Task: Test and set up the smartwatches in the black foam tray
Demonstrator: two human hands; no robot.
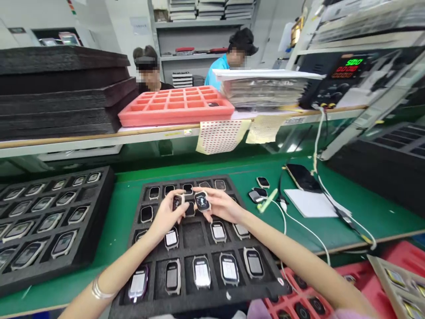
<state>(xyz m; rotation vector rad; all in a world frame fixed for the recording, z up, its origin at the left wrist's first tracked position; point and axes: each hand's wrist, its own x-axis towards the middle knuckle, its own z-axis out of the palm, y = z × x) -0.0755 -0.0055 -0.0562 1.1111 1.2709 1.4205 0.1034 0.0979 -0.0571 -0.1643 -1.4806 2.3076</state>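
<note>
In the head view, my left hand [169, 212] is closed on a strapless smartwatch body [177, 202] with a dark screen. My right hand [222, 204] grips another smartwatch [202, 201], tilted up, its lit screen showing a white pattern on black. Both hands are above a black foam tray [194, 237] divided into compartments. Several watch bodies lie in it, face up. In the front rows, some screens glow white, such as one watch [201, 271] near the front edge. Watches in the back rows have dark screens. My hands partly cover the compartments beneath them.
Another black foam tray [84, 239] of watches stands at left. To the right lie loose watches [263, 182], a phone [303, 178], white paper [308, 203] and cables. A shelf ahead holds a red foam tray [175, 119] and a power supply [335, 79]. Two people are beyond.
</note>
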